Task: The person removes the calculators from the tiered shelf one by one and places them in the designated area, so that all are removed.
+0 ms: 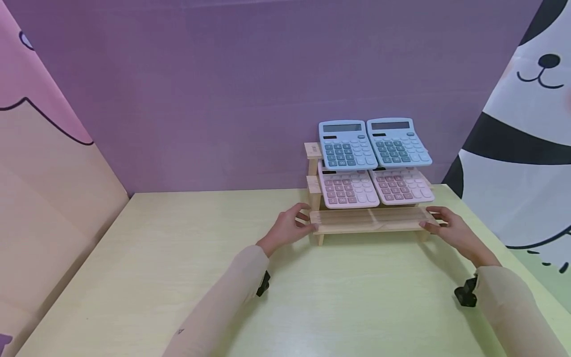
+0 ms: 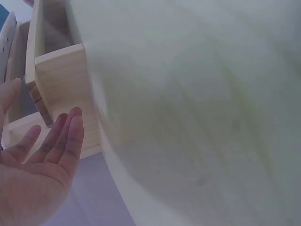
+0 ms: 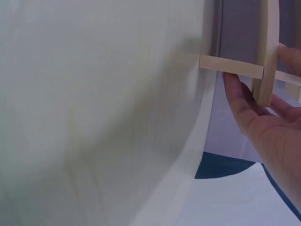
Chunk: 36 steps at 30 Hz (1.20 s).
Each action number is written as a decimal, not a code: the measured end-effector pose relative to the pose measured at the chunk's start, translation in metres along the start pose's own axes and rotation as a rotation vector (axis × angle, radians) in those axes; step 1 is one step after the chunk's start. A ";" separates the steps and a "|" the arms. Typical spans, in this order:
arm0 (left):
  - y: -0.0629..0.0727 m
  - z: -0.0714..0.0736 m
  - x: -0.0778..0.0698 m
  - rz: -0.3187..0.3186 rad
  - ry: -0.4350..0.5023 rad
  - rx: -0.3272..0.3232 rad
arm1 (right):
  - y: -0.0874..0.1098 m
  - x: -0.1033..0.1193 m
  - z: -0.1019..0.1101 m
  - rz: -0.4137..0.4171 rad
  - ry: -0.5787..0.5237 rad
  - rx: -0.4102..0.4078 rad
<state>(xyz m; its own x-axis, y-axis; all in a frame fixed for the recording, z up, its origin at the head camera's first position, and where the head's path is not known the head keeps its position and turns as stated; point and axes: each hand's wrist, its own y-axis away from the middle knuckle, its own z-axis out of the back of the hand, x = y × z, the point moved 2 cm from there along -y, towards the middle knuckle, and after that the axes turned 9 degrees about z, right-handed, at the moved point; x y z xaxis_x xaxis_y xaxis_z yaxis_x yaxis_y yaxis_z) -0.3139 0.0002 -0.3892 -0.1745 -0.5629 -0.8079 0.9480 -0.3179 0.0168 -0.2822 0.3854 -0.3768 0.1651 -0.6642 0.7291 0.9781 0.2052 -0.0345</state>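
A tiered wooden display rack stands toward the right of the table. Two blue calculators lean side by side on its top tier, with two pink calculators on the tier beneath. The lowest shelf is bare. At that shelf's left end is my left hand, thumb by the front corner and the other fingers fairly straight beside the wooden end. My right hand grips the shelf's right end; in the right wrist view its thumb and fingers lie on opposite sides of the board.
The pale wooden table extends to the left and front of the rack. Behind it rises a purple backdrop. A panda-print panel stands close on the right, a pink and beige one on the left.
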 end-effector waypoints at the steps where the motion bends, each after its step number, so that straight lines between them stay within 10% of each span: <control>1: 0.000 -0.001 -0.001 0.004 0.004 0.005 | 0.000 0.000 0.000 -0.001 -0.001 0.000; 36: -0.001 -0.013 -0.007 0.068 0.085 0.002 | 0.000 -0.001 -0.002 0.009 -0.028 -0.023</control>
<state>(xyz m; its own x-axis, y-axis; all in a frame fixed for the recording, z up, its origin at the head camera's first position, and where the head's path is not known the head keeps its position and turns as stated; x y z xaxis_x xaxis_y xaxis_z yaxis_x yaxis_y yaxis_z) -0.3102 0.0143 -0.3906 -0.0868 -0.5165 -0.8519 0.9562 -0.2831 0.0741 -0.2820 0.3850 -0.3789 0.1704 -0.6419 0.7476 0.9793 0.1941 -0.0565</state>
